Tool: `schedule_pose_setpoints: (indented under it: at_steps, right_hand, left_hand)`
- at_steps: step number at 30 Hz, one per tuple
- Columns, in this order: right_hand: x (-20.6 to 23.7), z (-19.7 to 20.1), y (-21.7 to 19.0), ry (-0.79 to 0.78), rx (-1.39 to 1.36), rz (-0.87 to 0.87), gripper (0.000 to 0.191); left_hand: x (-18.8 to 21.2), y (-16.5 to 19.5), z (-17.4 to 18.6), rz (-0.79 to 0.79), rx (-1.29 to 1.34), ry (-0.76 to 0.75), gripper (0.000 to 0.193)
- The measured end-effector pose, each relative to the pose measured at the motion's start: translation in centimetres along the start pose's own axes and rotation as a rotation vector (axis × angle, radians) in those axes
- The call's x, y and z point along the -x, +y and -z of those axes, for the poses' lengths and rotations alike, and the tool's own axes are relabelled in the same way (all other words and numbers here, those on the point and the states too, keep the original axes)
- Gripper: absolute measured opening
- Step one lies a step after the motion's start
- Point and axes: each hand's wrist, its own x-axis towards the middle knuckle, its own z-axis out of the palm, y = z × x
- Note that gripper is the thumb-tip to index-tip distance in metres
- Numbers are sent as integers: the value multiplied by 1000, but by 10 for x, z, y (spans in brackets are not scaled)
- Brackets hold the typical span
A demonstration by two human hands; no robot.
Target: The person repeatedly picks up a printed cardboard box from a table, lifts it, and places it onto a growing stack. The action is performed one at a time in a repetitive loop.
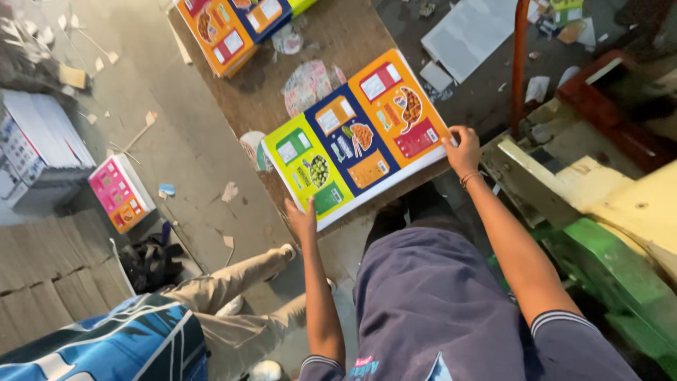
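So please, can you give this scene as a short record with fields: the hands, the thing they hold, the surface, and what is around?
left hand: left hand grips the near corner of the printed sheet
right hand: right hand grips its far corner
sheet: three panels, green, dark blue, orange
surface: brown table
on table: second printed stack
floor: pink printed stack, paper scraps
nearby: another person's leg

Bare brown board of the worktable (pixel 331 35) lies open between the flat printed sheet with green, navy and orange panels (pixel 356 137) at centre frame and the stack of orange and blue printed sheets (pixel 233 25) at the top edge, broken only by a round pale paper scrap (pixel 307 85). At right, an upright orange-red metal rod (pixel 520 63) and the cream and green machine body (pixel 606 219) close off that side. At lower left, another person's tan-trousered legs (pixel 233 286) fill the floor beside the table.
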Motion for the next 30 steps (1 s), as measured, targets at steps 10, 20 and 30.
schedule_pose_setpoints:
  at_steps: [10,20,30]
  right_hand:
    - [3,-1,3,89,246,26,74]
    - [97,325,-77,-477,-874,145,36]
    - [6,383,163,541,288,-620,59]
  left_hand:
    - [2,0,-6,102,100,-40,98]
    - [66,49,-68,-680,87,273,48]
    - [165,240,-160,-719,509,-987,45]
